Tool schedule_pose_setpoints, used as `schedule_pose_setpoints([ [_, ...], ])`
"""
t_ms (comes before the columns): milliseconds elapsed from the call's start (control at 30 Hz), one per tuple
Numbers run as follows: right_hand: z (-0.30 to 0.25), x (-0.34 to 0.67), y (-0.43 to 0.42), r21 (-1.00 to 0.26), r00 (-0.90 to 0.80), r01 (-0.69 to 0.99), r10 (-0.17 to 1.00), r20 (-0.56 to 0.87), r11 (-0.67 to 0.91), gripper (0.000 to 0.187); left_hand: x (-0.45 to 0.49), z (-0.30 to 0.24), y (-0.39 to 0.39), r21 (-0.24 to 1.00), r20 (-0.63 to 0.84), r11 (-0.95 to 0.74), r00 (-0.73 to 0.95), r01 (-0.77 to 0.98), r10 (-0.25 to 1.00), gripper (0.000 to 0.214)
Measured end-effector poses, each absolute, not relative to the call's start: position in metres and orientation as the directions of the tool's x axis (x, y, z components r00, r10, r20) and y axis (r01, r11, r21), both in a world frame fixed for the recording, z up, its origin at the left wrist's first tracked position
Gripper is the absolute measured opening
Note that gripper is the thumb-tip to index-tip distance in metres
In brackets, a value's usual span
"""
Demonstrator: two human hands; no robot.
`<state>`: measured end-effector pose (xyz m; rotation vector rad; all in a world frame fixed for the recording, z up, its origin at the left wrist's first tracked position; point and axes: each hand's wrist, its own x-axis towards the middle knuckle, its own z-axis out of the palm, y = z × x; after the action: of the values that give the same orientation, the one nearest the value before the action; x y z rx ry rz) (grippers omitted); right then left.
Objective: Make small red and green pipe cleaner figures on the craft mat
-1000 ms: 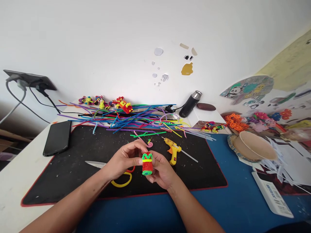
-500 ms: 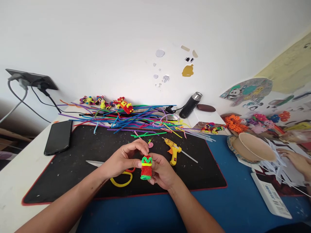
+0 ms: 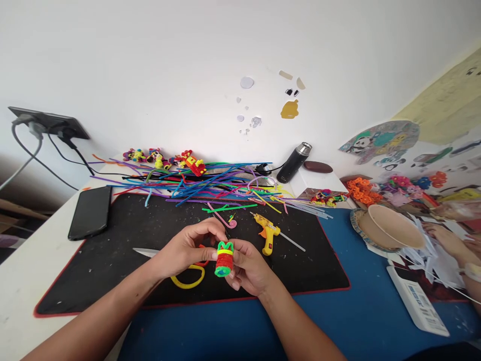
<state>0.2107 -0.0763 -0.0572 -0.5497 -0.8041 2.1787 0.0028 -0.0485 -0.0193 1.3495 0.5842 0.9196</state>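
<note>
Both my hands hold a small pipe-cleaner figure (image 3: 224, 259) above the black mat (image 3: 112, 255): a red coil with a green base, a yellow band and green loops on top. My left hand (image 3: 188, 249) pinches its top from the left. My right hand (image 3: 251, 265) cups it from behind and below. The figure is tilted, its green base turned toward me. Under my left hand lie a yellow pipe-cleaner loop (image 3: 188, 279) and a red one, partly hidden.
A yellow glue gun (image 3: 267, 232) and a pink curl (image 3: 229, 222) lie just beyond my hands. A knife blade (image 3: 145, 252), a phone (image 3: 90, 211), a pile of coloured pipe cleaners (image 3: 210, 186), a flask (image 3: 293, 162) and a paper bowl (image 3: 394, 228) surround the mat. Another person's hand (image 3: 449, 240) works among paper at the right.
I have tilted the figure so its green base faces me, and it sits slightly lower and left. Another person's hand has come into view at the right and moved inward.
</note>
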Motion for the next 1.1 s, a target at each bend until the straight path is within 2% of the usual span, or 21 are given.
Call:
schedule_pose_setpoints([
  [367, -0.064, 0.21, -0.078, -0.647, -0.693, -0.478, 0.707, -0.138, -0.595, 0.052, 0.001, -0.002, -0.049, 0.979, 0.196, -0.19, 0.552, -0.067, 0.811, 0.013],
  [667, -0.069, 0.209, -0.079, -0.646, -0.738, -0.451, 0.665, -0.12, -0.616, 0.056, 0.004, 0.002, -0.047, 0.99, 0.138, -0.135, 0.577, -0.048, 0.805, 0.015],
  [867, -0.065, 0.209, -0.075, -0.651, -0.657, -0.493, 0.737, -0.156, -0.577, 0.051, 0.004, -0.001, -0.047, 0.989, 0.12, -0.149, 0.546, 0.009, 0.829, 0.015],
  [1100, -0.058, 0.214, -0.069, -0.758, -0.593, -0.418, 0.782, -0.19, -0.501, 0.049, 0.001, -0.008, -0.048, 0.999, -0.012, -0.02, 0.577, 0.049, 0.817, 0.016],
])
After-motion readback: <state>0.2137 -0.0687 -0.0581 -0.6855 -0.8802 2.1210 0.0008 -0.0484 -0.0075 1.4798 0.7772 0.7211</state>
